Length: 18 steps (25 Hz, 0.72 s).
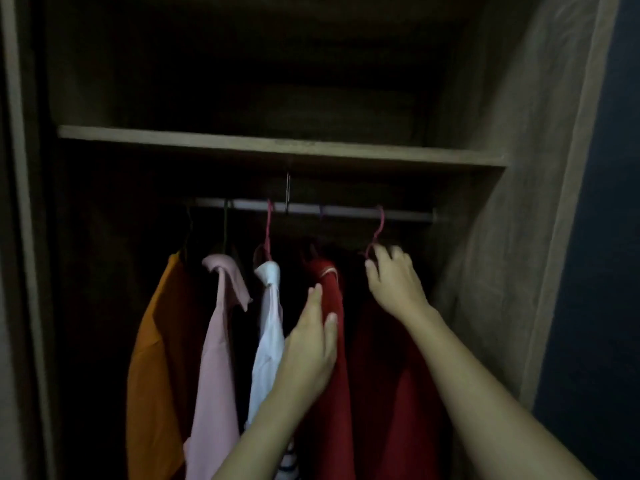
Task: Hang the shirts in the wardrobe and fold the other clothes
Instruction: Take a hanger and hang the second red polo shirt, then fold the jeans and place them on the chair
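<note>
Hanging step. Right hand (391,282) grips hanger (379,225), hook over rail (339,211) near its right end, maroon shirt (388,375) below. Left hand (311,344), fingers straight, presses red shirt (329,271) aside. Next, likely: let go, even spacing.

Dim light, wood-grain wardrobe (526,133), shelf (277,147) well above the fingers (388,258), metal rail (346,211) just above them, dark blue wall (606,237) to their right.

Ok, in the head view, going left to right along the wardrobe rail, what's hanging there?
Orange shirt → pink shirt → white shirt → red shirt → rightmost pink hanger, gripped by the right hand, with a dark red garment below it.
</note>
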### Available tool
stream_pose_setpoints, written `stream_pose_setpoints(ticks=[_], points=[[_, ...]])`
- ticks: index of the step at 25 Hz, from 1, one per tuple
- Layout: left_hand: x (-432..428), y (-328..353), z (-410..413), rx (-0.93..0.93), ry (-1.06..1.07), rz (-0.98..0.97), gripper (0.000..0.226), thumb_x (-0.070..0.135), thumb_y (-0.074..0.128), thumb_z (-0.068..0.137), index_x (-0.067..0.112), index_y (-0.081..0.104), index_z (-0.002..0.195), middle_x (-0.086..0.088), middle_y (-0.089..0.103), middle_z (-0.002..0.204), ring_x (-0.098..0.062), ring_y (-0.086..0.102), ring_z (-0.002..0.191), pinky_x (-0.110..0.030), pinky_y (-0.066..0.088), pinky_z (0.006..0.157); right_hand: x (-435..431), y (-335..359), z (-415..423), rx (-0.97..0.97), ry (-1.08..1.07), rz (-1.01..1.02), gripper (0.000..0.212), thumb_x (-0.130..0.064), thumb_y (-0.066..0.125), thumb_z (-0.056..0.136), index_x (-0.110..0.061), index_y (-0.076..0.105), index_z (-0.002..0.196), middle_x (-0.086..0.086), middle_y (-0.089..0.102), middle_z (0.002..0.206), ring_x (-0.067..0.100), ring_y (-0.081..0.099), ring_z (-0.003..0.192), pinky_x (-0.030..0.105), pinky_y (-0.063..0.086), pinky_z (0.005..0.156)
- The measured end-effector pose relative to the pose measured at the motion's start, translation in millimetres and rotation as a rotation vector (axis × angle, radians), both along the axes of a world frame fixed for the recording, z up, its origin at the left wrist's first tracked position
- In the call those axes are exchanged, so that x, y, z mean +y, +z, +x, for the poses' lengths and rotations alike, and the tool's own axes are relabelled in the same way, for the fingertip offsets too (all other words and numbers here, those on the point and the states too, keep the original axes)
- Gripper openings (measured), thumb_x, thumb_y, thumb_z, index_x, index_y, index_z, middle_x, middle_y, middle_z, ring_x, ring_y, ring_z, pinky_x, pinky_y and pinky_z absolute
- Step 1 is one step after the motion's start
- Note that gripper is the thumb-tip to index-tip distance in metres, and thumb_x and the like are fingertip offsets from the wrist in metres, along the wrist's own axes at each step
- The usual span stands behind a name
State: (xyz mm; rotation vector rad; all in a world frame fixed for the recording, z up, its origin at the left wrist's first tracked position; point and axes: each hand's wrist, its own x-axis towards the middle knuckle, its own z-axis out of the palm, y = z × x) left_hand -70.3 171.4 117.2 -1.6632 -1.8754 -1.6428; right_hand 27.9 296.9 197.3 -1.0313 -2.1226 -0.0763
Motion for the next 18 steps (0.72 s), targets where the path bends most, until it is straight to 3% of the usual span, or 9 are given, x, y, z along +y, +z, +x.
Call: stream_pose_setpoints(ticks=[3, 7, 12, 15, 18], points=[[-66, -19, -15, -0.054, 0.057, 0.067, 0.053, 0.034, 0.033, 0.097, 0.014, 0.028, 0.146, -0.002, 0.041, 0.146, -0.015, 0.042, 0.131, -0.01, 0.027, 0.102, -68, -49, -4, 0.242, 0.255, 0.154, 0.043, -0.022, 0.04, 0.095, -0.009, 0.044, 0.136, 0.011, 0.05, 0.133, 0.025, 0.045, 0.124, 0.025, 0.029, 0.104], [-174, -88, -38, -0.125, 0.194, -0.045, 0.055, 0.033, 0.034, 0.093, 0.006, 0.038, 0.141, -0.007, 0.045, 0.143, -0.013, 0.041, 0.13, -0.006, 0.021, 0.101, -156, -154, -38, 0.297, 0.429, 0.025, 0.046, -0.026, 0.039, 0.093, -0.001, 0.049, 0.131, 0.015, 0.054, 0.132, 0.025, 0.045, 0.124, 0.023, 0.027, 0.106], [-336, -238, -77, -0.339, 0.422, -0.457, 0.049, 0.029, 0.036, 0.1, 0.009, 0.033, 0.144, -0.011, 0.044, 0.144, -0.024, 0.042, 0.133, -0.033, 0.032, 0.11, -296, -310, -79, -0.047, 0.545, -0.371, 0.06, -0.048, 0.031, 0.093, -0.006, 0.05, 0.131, 0.014, 0.051, 0.136, 0.026, 0.042, 0.129, 0.026, 0.024, 0.11], [-431, -323, -85, -0.421, 0.54, -0.7, 0.05, 0.03, 0.038, 0.1, 0.009, 0.03, 0.145, -0.013, 0.041, 0.146, -0.032, 0.043, 0.131, -0.037, 0.037, 0.102, -376, -390, -87, -0.277, 0.638, -0.556, 0.074, -0.062, 0.023, 0.089, -0.009, 0.047, 0.134, 0.016, 0.045, 0.141, 0.031, 0.038, 0.133, 0.033, 0.025, 0.11], [-515, -394, -84, -0.504, 0.625, -0.91, 0.053, 0.032, 0.04, 0.099, 0.008, 0.03, 0.145, -0.013, 0.038, 0.148, -0.036, 0.048, 0.125, -0.041, 0.041, 0.096, -442, -462, -88, -0.58, 0.728, -0.678, 0.073, -0.057, 0.021, 0.085, -0.011, 0.042, 0.138, 0.016, 0.04, 0.144, 0.031, 0.038, 0.133, 0.037, 0.028, 0.11]])
